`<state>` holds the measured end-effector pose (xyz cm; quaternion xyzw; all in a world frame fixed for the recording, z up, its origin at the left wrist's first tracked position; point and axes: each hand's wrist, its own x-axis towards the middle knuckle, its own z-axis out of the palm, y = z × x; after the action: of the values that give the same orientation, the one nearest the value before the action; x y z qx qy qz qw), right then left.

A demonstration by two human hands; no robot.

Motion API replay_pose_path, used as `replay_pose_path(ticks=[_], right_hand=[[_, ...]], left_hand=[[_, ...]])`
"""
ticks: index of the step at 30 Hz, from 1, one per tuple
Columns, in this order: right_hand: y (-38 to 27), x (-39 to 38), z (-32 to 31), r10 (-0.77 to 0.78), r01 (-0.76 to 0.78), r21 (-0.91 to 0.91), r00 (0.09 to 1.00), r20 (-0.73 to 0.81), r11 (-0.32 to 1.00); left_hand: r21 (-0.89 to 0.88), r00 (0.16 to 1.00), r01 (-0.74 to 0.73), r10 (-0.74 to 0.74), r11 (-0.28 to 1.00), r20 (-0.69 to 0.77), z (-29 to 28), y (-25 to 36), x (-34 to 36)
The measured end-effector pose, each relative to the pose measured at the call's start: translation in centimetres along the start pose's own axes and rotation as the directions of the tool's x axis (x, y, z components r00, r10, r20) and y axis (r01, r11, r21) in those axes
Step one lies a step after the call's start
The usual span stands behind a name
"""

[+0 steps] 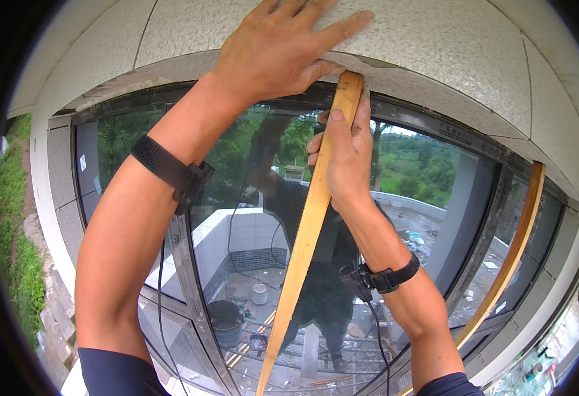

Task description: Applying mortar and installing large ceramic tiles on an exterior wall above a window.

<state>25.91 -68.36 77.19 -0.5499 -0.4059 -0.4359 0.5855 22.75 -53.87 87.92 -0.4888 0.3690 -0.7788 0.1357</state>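
My left hand (273, 56) reaches up with its fingers spread against the speckled beige stone panel (441, 43) above the window. Its thumb comes close to the upper end of a long wooden strip (306, 237); whether it touches the wood I cannot tell. My right hand (350, 162) is closed round that strip just below its top, the thumb lying across its front. The strip stands tilted, its top by the panel's underside and its lower part running down out of view. Behind it is a dark-framed window (408, 162).
Another wooden strip (514, 254) leans upright under the panel at the right. Black straps with small devices and cables circle both wrists. The glass reflects my figure, a bucket (225, 322) and a cluttered floor. Grass (16, 218) and rubble lie at far left.
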Motion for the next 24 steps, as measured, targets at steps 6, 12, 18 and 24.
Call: replay_pose_path(ticks=[6, 12, 18, 24], right_hand=[[-0.07, 0.03, 0.15, 0.01, -0.01, -0.023, 1.0, 0.008, 1.0], [-0.05, 0.11, 0.18, 0.004, -0.004, -0.033, 1.0, 0.009, 0.999], [-0.05, 0.13, 0.18, 0.001, -0.001, -0.037, 1.0, 0.012, 0.999], [-0.15, 0.17, 0.18, 0.006, -0.005, -0.047, 1.0, 0.016, 0.999]], left_hand=[[-0.016, 0.998, -0.01, 0.009, 1.0, -0.062, 0.07, 0.17, -0.02], [0.008, 0.999, -0.012, 0.013, 1.0, -0.048, 0.15, 0.1, -0.06], [0.054, 1.0, -0.005, 0.007, 0.999, -0.03, 0.7, -0.03, -0.07], [0.002, 0.999, -0.005, 0.005, 1.0, -0.046, 0.78, -0.01, -0.12]])
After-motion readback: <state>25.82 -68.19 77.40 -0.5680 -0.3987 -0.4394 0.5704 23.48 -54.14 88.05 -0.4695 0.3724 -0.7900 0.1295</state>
